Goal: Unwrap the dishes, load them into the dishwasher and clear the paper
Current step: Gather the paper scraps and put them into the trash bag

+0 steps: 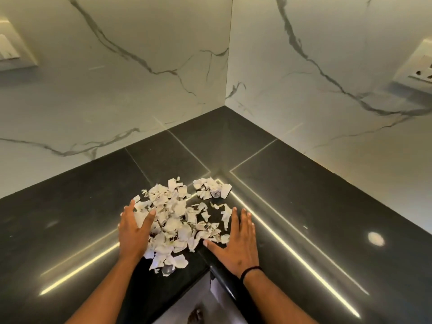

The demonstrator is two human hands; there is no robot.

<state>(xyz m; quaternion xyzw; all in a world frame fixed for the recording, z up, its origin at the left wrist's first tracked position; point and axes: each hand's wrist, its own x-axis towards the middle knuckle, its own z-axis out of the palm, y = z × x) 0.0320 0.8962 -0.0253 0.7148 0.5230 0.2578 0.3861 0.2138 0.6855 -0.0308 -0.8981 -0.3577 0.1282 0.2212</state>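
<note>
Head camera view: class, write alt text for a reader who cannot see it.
Two open hands, left hand and right hand, flank a pile of torn paper scraps on a black countertop in a corner. White marble-patterned walls rise behind, with a socket plate at right.

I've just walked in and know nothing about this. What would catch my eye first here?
First, the heap of torn paper scraps spread on the black countertop near its inner corner. A person's left hand and right hand lie flat on either side of it, fingers straight. Behind rise white marble-veined walls meeting in a corner.
</note>
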